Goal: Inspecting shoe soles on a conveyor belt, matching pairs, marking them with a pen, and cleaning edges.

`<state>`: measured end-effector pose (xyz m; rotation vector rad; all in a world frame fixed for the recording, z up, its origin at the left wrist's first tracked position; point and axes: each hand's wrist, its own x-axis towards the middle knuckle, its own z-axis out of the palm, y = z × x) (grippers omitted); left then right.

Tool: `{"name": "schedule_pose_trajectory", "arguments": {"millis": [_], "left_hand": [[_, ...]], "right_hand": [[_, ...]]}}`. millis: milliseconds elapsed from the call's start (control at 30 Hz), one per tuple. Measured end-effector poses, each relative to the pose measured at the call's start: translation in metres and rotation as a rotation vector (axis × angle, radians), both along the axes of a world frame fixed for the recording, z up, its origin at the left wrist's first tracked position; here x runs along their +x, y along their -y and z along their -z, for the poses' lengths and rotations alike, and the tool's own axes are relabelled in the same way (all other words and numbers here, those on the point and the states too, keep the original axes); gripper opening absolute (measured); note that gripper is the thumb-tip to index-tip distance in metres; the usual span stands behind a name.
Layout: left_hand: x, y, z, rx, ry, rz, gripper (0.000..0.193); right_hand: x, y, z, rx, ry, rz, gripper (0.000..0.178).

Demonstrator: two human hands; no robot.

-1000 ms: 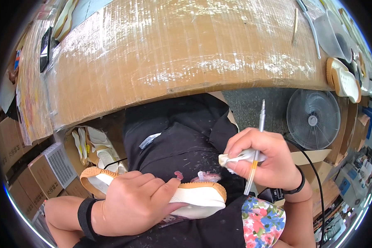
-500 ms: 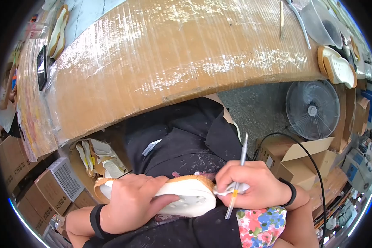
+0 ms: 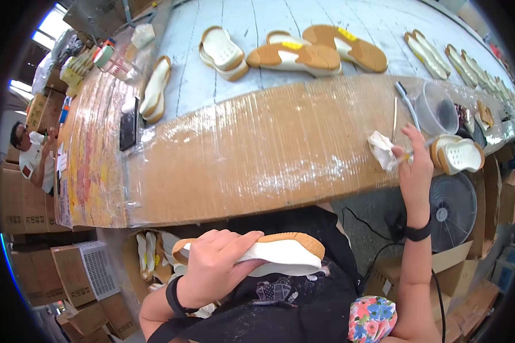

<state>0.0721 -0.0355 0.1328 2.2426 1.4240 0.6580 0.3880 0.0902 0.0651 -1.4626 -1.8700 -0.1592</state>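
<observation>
Over my lap, my left hand grips a white shoe sole with a tan ribbed rim, held on its side. My right hand reaches out over the right end of the cardboard-covered bench. A thin pen-like tool with a yellow band lies between its thumb and fingers, partly hidden. Just beside the thumb is a crumpled white cloth; I cannot tell whether the fingers touch it. Right of the hand, white-and-tan soles are stacked at the bench edge.
The bench has a film-wrapped cardboard cover. More soles lie on its far pale surface. A clear tub, a phone and a jar rest there too. Below stand a fan and cartons. A person is at left.
My right hand has left the sole and moved up and forward over the bench, with the white cloth now beside its fingers. The view has shifted, showing more of the bench.
</observation>
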Motion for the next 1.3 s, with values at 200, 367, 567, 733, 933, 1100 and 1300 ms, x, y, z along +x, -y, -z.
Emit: {"name": "schedule_pose_trajectory", "arguments": {"millis": [200,367,567,733,933,1100,1300], "left_hand": [[-0.01,-0.012,0.013,0.082,-0.061,-0.109,0.035],[-0.007,-0.025,0.008,0.094,-0.057,-0.067,0.033],[-0.014,-0.034,0.015,0.143,-0.065,0.031,0.031],[-0.031,-0.022,0.024,0.076,-0.123,-0.009,0.012],[-0.02,-0.035,0.024,0.321,0.166,-0.093,0.021],[-0.024,-0.051,0.023,0.386,0.235,-0.076,0.02],[-0.023,-0.063,0.03,0.408,0.203,-0.057,0.018]], "right_hand": [[-0.043,0.045,-0.023,-0.705,-0.591,-0.536,0.037],[-0.09,0.049,-0.034,-0.868,-0.423,-0.882,0.059],[-0.101,0.036,-0.04,-1.03,-0.216,-0.987,0.064],[-0.129,0.037,-0.002,-0.848,-0.364,-1.204,0.054],[-0.107,0.057,-0.02,-1.273,-0.618,-0.72,0.028],[-0.068,0.079,-0.018,-1.196,-0.764,-0.501,0.037],[-0.028,0.083,-0.016,-0.978,-1.219,-0.332,0.031]]}}
